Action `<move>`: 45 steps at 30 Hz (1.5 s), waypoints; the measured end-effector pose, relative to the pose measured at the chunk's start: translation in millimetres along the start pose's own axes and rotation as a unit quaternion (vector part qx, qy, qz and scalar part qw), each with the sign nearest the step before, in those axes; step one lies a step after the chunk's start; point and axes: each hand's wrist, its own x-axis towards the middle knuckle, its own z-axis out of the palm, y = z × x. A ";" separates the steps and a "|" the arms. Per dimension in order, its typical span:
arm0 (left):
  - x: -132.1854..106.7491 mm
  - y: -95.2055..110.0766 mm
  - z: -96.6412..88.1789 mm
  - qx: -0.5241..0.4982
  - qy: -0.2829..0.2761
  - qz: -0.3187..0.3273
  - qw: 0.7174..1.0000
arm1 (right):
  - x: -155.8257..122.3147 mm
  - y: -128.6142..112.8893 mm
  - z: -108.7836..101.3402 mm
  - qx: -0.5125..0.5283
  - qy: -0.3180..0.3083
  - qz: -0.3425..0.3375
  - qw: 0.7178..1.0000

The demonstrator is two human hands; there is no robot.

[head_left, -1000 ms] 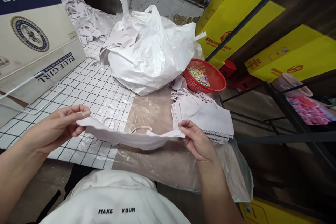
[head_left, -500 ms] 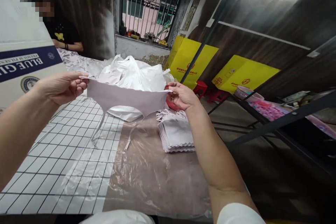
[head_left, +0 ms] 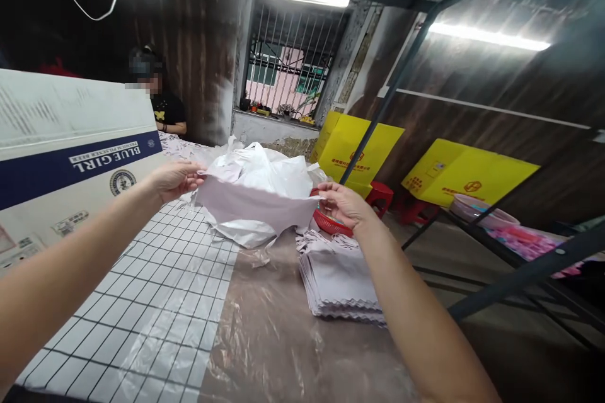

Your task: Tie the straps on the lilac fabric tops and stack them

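Both hands are raised above the desk point(head_left: 155, 283) with a pale lilac cloth point(head_left: 258, 201) spread between them. Left hand point(head_left: 179, 180): fingers grasping the cloth by its upper left corner. Right hand point(head_left: 344, 206): fingers grasping it by the upper right corner. The upper edge is stretched nearly straight, sagging slightly at the middle; the lower part hangs down, with a narrow strip below. Whether the strip touches the desk cannot be determined.

The cloth is in front of a white plastic bag point(head_left: 274, 167), which stands towards the desk's far edge and is partly hidden by it; contact between the two cannot be confirmed. A red basket point(head_left: 331, 225) is near the right edge, just behind the right hand, its contents mostly obscured. Nearer along the same edge lies a stack point(head_left: 338, 277) of similar pieces with scalloped borders, partly covered by the right forearm. Clear film point(head_left: 258, 352) overlies part of the desk's surface, which is gridded white on the left and brown on the right.

At the left edge is a printed carton point(head_left: 80, 157), lettering inverted. Beyond it, towards the far left corner, a person point(head_left: 167, 107) in a black top is beside a loose pile point(head_left: 177, 146) of pale fabric.
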 end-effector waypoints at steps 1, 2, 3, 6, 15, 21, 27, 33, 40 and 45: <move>-1.0 -6.3 -1.5 0.010 0.017 -0.019 1.000 | -1.7 8.1 2.6 -0.006 0.003 0.014 1.000; -2.4 -12.0 -3.6 0.016 0.031 -0.026 0.999 | -4.3 16.7 5.5 -0.011 0.006 0.026 1.000; -3.7 -16.7 -6.8 0.021 0.041 -0.032 0.998 | -8.0 25.7 8.7 -0.015 0.008 0.034 0.999; -4.6 -20.3 -21.9 0.037 0.052 -0.022 0.998 | -29.8 57.9 24.2 -0.046 -0.031 0.067 0.996; 6.6 -51.1 40.1 0.241 -0.088 0.081 0.963 | -149.4 201.7 180.2 -0.041 -0.308 0.115 0.943; -43.1 -191.8 83.5 0.396 -0.327 0.013 0.858 | -181.9 225.8 162.0 -0.290 -0.428 0.002 0.856; -108.0 -243.1 -28.6 0.524 -0.253 0.171 0.795 | -167.7 207.2 44.5 -0.314 -0.261 0.085 0.909; -160.6 -250.7 -120.0 0.599 0.104 0.008 0.794 | -146.7 233.5 -10.3 -0.379 -0.035 0.107 0.918; -150.5 -255.0 -96.8 0.582 0.096 -0.011 0.807 | -141.1 254.7 6.7 -0.470 -0.064 0.086 0.876; -153.3 -234.8 -109.4 0.480 0.020 -0.141 0.866 | -157.2 240.7 -15.8 -0.455 -0.111 0.105 0.877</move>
